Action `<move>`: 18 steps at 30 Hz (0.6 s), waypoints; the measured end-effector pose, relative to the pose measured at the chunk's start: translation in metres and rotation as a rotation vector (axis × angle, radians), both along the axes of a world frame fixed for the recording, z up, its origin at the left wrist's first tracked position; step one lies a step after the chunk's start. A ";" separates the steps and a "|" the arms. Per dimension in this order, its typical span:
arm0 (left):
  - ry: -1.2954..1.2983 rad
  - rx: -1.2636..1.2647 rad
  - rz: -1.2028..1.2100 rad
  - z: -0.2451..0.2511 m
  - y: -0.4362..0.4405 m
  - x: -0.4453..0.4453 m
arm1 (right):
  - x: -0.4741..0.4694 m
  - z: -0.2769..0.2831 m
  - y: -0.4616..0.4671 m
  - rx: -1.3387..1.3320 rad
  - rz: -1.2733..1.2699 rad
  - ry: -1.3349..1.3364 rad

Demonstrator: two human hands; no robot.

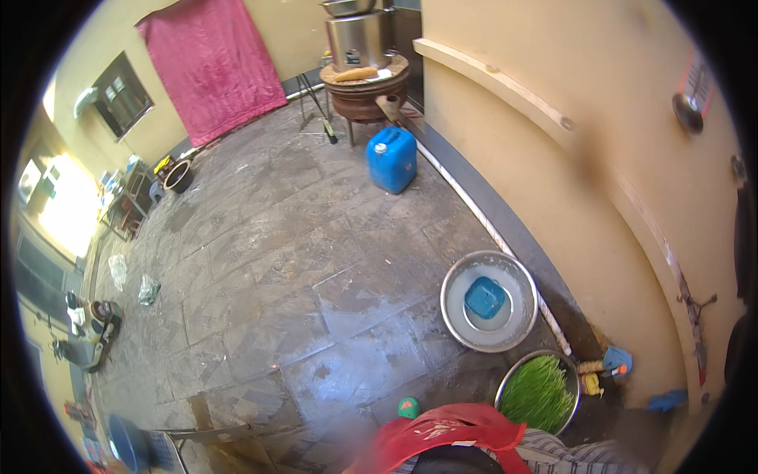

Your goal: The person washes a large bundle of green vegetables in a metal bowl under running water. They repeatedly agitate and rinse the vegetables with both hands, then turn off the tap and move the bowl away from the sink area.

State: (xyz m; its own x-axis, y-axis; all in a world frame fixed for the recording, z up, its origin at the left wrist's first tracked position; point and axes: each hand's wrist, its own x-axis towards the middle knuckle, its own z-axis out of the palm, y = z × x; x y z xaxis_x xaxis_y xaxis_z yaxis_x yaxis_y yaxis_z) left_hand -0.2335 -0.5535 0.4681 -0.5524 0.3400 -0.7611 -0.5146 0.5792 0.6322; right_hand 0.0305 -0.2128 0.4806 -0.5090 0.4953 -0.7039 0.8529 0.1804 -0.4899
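Neither of my hands is in view. A red apron (pixel 441 423) and a striped sleeve or garment (pixel 556 453) show at the bottom edge, with the toe of a green shoe (pixel 408 407) beyond the apron. Just ahead to the right, a steel basin (pixel 515 370) holds long green leafy stalks (pixel 540 392). Beyond it a wider metal basin (pixel 448 305) contains cloudy liquid, and a teal plastic dish (pixel 485 297) lies within. Both basins rest on the paved floor (pixel 260 237).
A blue jerrycan (pixel 392 160) stands near a round stove (pixel 364 98) bearing a large steel pot (pixel 358 41). A white pipe (pixel 468 198) follows the right wall. Bottles (pixel 590 384) lie near its end. At left are a scooter (pixel 92 335) and plastic bags (pixel 148 290).
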 end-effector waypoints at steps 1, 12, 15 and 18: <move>0.014 0.044 0.030 0.004 0.001 -0.014 | -0.027 0.012 0.000 0.014 0.066 0.036; 0.264 0.390 0.149 0.075 0.051 -0.131 | -0.332 0.094 -0.049 -0.026 0.905 0.457; 0.332 0.407 0.165 0.092 0.075 -0.170 | -0.407 0.095 -0.076 -0.070 1.159 0.569; 0.364 0.377 0.212 0.109 0.091 -0.207 | -0.462 0.099 -0.094 -0.125 1.376 0.621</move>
